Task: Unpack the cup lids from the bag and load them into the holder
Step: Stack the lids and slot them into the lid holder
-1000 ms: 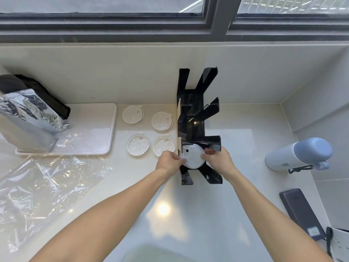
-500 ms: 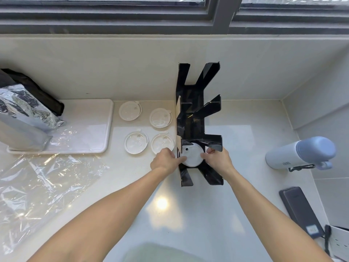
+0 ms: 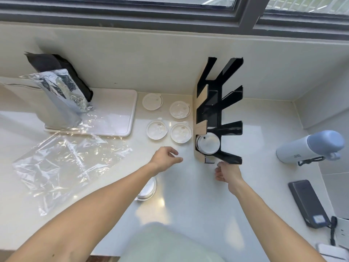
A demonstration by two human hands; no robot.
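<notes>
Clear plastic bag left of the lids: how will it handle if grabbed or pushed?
The plastic bag lies crumpled flat, so probably floppy, bunching rather than sliding if pushed. It looks thin and see-through, so likely very light. Its glossy film may slip in a loose pinch.

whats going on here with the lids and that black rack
A person is loading cup lids into the black holder. One lid sits in its nearest slot. Both hands are empty: the left hand reaches toward four lids lying on the counter beside the holder, and the right hand hovers just in front of the holder. The empty plastic bag lies on the left.
</notes>
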